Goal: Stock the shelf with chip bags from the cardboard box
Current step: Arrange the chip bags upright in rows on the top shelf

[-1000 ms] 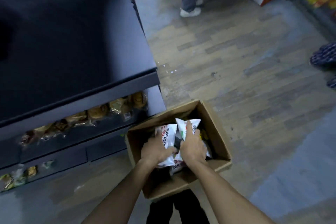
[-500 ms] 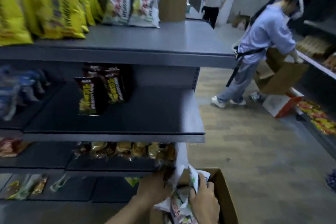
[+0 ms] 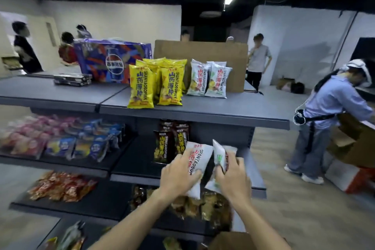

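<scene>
White chip bags [image 3: 197, 160] with red lettering and green accents are held. Yellow bags [image 3: 140, 87] with dark blue lettering and 2 white bags [image 3: 209, 81] are seen on a grey shelf [image 3: 223, 107]. Dark brown bags [image 3: 172, 142] with yellow lettering are shown below. A blue, red and purple patterned carton [image 3: 109, 61] is seen behind.

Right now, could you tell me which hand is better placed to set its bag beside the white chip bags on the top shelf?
Probably the right hand: its white bags sit nearer the bare shelf space right of the white chip bags on the top shelf. The left hand sits lower left.
</scene>
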